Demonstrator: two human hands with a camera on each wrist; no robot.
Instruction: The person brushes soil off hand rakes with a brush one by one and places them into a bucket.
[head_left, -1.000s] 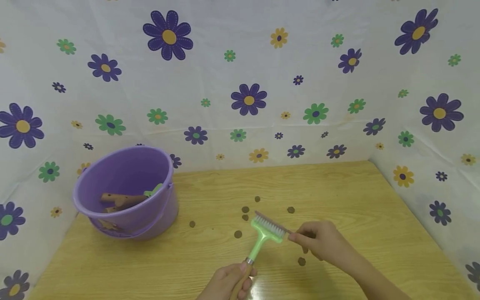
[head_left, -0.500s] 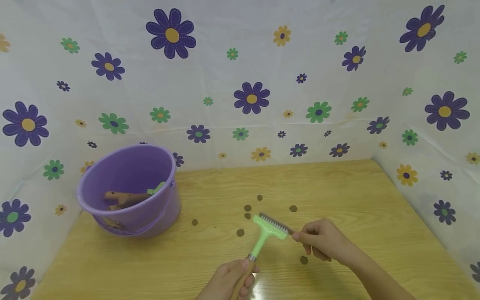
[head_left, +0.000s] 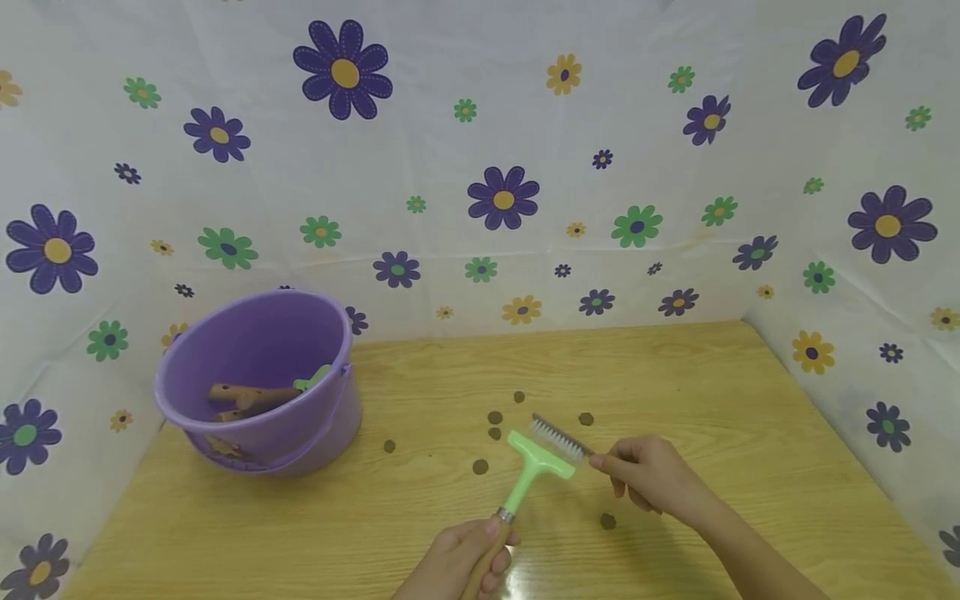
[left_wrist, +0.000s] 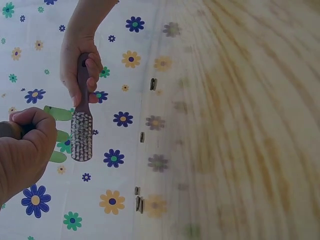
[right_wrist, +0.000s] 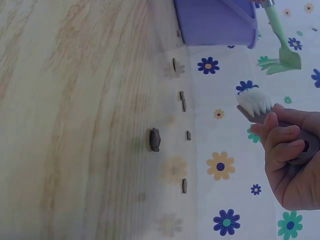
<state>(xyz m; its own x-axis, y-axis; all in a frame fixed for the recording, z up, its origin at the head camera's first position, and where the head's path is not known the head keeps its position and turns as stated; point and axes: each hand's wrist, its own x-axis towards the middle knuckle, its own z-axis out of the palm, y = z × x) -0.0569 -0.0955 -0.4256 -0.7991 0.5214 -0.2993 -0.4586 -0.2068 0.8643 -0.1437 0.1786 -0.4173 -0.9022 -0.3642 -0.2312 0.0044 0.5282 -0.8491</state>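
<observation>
My left hand grips the wooden handle of a hand rake, its light green head tilted up over the table. Several green tines show in the right wrist view of the rake. Opposite it, my right hand holds a scrub brush by its brown handle. The white bristles face the rake's head, with a small gap between them in the head view. In the left wrist view the bristle side of the brush is in full sight, near the tine tips. The handle's end is wrapped by my right fingers.
A purple bucket stands at the left of the wood-grain table. Inside lie brown handle-like pieces and something green. Several small dark brown clumps are scattered on the table. A flowered white cloth rises behind.
The brush was against the rake's head, slid down along it, and has now moved up and right off it. The left hand and rake have barely moved.
</observation>
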